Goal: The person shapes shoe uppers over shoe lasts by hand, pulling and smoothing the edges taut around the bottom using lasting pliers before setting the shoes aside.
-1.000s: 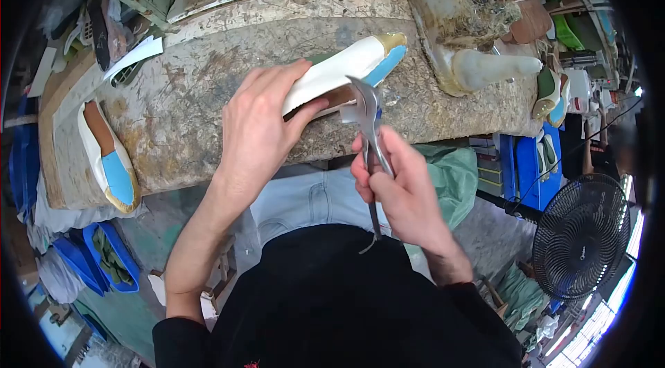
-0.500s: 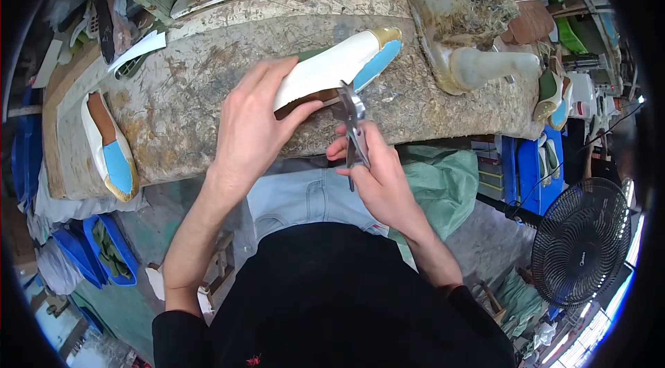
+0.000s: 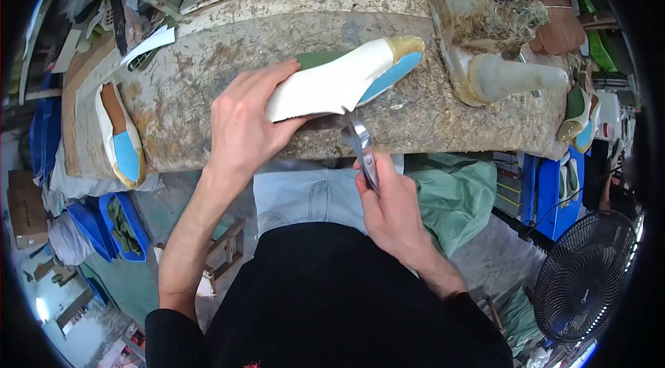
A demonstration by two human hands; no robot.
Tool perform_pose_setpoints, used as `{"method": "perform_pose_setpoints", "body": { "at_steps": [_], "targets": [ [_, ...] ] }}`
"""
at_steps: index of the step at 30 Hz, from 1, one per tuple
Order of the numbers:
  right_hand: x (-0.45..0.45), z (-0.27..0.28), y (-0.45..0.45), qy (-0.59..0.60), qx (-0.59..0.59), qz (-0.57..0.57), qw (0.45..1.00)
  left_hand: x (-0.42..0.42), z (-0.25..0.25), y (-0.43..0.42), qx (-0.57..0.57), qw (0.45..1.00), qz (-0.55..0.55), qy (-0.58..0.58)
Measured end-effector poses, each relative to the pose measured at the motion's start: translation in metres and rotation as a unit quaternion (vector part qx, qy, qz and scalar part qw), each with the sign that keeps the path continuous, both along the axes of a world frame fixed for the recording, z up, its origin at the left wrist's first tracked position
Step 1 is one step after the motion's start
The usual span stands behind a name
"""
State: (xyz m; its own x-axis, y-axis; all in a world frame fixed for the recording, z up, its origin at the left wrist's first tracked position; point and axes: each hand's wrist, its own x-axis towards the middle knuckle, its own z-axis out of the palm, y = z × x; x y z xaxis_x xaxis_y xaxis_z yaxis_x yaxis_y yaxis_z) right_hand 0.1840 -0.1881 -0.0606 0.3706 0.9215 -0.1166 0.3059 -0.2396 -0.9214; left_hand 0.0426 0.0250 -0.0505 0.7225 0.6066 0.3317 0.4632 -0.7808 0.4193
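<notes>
My left hand (image 3: 244, 119) is closed around the heel half of a shoe upper on a last (image 3: 332, 84), with white lining, a gold toe, a blue patch underneath and a strip of green outer fabric. The shoe lies on its side above the bench, toe to the right. In my right hand (image 3: 393, 209) are metal lasting pliers (image 3: 366, 153), fingers wrapped round the handles. Their jaw tip touches the white edge near the middle of the shoe, drawing it to a point. Whether the jaws are fully closed is hard to see.
A similar shoe (image 3: 122, 136) lies at the bench's (image 3: 187, 91) left end. A pale last-shaped stand (image 3: 512, 78) rises at the right, with more shoes (image 3: 580, 119) beyond it. Blue bins (image 3: 125, 226) flank the bench below; a black fan (image 3: 585, 278) stands lower right.
The shoe has turned, its brown inside now hidden. The pliers have moved from beside its opening onto the white edge, and my right hand has shifted lower and closed further round the handles.
</notes>
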Motion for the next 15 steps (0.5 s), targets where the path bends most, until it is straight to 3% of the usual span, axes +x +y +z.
{"method": "perform_pose_setpoints", "body": {
  "at_steps": [2,5,7,9,10,12,15],
  "targets": [
    [0.009,-0.01,0.002,-0.051,-0.003,0.026,0.998,0.0,-0.001,-0.003,-0.01,1.0,0.001,0.004],
    [0.022,-0.02,0.021,-0.344,-0.056,0.081,0.934,0.009,0.02,-0.005,-0.045,0.997,-0.007,0.067],
    [0.027,-0.018,0.025,-0.362,-0.05,0.087,0.927,0.017,0.04,0.001,-0.054,0.992,-0.01,0.111],
    [0.026,-0.015,0.024,-0.376,-0.057,0.086,0.921,0.03,0.052,0.012,-0.136,0.981,-0.091,0.108],
    [0.025,-0.016,0.025,-0.371,-0.057,0.086,0.923,0.043,0.054,0.02,-0.164,0.975,-0.081,0.128],
    [0.027,-0.014,0.024,-0.368,-0.06,0.087,0.924,0.061,0.045,0.033,-0.109,0.969,-0.105,0.193],
    [0.037,-0.018,0.007,-0.169,-0.049,0.127,0.976,0.071,0.038,0.044,-0.128,0.961,-0.149,0.197]
  ]
}}
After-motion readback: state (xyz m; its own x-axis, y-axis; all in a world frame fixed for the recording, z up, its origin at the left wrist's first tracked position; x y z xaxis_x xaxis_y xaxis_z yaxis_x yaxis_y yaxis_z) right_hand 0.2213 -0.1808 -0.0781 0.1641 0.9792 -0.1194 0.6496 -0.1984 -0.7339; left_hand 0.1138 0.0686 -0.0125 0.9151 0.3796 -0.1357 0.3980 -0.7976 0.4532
